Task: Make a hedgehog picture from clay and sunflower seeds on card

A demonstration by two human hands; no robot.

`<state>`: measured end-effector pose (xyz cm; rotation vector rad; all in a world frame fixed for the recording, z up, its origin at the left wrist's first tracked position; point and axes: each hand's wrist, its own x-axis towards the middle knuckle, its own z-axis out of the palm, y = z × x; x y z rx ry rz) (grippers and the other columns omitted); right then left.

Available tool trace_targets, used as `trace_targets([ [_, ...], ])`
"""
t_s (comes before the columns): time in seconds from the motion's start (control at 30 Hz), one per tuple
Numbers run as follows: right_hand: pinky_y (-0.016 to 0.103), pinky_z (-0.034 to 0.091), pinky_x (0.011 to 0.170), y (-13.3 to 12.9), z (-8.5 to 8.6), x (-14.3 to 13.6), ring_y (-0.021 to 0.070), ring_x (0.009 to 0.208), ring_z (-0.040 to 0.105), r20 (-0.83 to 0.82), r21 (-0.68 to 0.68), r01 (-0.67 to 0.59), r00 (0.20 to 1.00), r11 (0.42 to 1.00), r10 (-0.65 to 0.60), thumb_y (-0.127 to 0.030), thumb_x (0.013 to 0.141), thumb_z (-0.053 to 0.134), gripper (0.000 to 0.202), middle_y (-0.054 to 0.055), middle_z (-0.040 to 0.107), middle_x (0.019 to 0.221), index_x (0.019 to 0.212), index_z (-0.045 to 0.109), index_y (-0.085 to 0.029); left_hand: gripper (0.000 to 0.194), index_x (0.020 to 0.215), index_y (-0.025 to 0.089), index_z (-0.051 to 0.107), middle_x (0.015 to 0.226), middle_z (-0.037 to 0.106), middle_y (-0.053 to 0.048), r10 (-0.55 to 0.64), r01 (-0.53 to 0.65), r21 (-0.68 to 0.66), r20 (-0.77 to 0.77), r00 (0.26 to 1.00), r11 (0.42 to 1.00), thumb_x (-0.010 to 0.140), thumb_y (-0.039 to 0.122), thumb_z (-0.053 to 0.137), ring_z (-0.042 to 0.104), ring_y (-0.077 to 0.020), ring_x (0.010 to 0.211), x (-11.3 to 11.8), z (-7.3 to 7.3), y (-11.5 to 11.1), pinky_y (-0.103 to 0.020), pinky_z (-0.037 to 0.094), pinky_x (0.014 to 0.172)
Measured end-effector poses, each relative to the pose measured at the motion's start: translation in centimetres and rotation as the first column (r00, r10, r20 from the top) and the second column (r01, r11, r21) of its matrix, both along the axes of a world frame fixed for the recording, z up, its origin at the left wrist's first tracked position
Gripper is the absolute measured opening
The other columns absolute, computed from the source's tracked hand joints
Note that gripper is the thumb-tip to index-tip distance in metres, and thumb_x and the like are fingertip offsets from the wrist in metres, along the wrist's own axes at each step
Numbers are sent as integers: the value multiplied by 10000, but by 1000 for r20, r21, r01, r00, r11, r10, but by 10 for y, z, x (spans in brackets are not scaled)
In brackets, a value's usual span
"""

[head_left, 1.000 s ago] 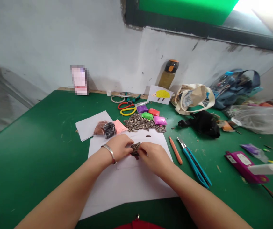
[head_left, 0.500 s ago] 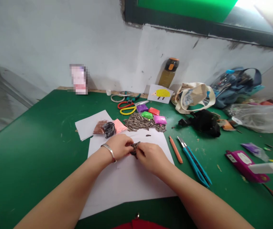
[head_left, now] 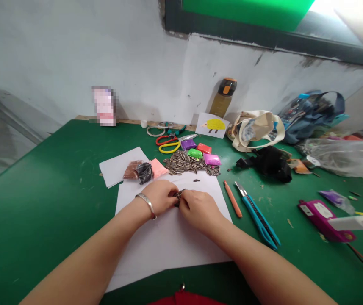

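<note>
Over the white paper [head_left: 175, 245], my left hand [head_left: 160, 197] and my right hand [head_left: 202, 209] meet with fingers bent. Between their fingertips is a small dark cluster of striped sunflower seeds [head_left: 178, 196]; what lies under the seeds is hidden by my fingers. Both hands are closed on this cluster, the right one pinching at its upper right side. A single sunflower seed [head_left: 196, 180] lies on the paper just beyond my right hand. Farther back sits a pile of sunflower seeds [head_left: 184, 163], with purple, red, green and pink clay packets [head_left: 212, 159] along its edge.
Brown and black clay packets [head_left: 144, 173] lie left of the pile. Right of the paper are an orange stick [head_left: 233, 199] and a blue utility knife [head_left: 259, 218] with its blade out. Scissors [head_left: 170, 146], a hedgehog drawing [head_left: 213, 125] and a bottle [head_left: 223, 98] stand or lie near the wall.
Both hands stay at the same spot on the paper. My fingers have closed in slightly, so less of the seed cluster shows. The view has shifted very slightly.
</note>
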<state>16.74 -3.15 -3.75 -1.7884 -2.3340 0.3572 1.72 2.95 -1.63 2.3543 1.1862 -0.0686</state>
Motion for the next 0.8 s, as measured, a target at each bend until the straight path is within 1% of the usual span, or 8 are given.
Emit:
trace_targets([
  [0.2, 273, 279, 557, -2, 1, -2, 169, 686, 593, 56, 8, -6, 998, 1000, 6, -239, 870, 384, 231, 43, 668, 814, 842, 607, -183, 141, 725, 195, 647, 733, 644, -26, 1, 0, 38, -6, 1000, 999, 728, 279, 534, 547, -176, 696, 0, -4, -1, -265, 310, 568],
  [0.47, 281, 268, 523, -3, 1, -5, 181, 664, 598, 98, 41, -17, 995, 999, 13, -224, 862, 369, 236, 38, 659, 791, 846, 602, -187, 137, 740, 198, 652, 743, 646, -26, -13, 13, 46, -14, 1000, 999, 730, 274, 538, 555, -184, 711, -1, -5, -1, -275, 319, 577],
  [0.67, 282, 269, 522, -3, 2, -5, 183, 657, 599, 105, 41, -27, 994, 999, 23, -218, 862, 370, 231, 33, 656, 780, 849, 599, -191, 140, 719, 194, 639, 743, 649, -28, -20, 21, 60, -28, 999, 998, 739, 285, 534, 556, -186, 708, -1, -5, -2, -278, 314, 572],
  [0.8, 279, 282, 547, -4, 5, -2, 169, 674, 597, 76, 33, -31, 997, 999, 28, -222, 869, 385, 217, 31, 657, 792, 830, 596, -191, 151, 718, 192, 634, 746, 649, -35, -33, 35, 66, -27, 999, 997, 745, 295, 528, 555, -191, 706, -1, -4, -2, -282, 307, 566],
])
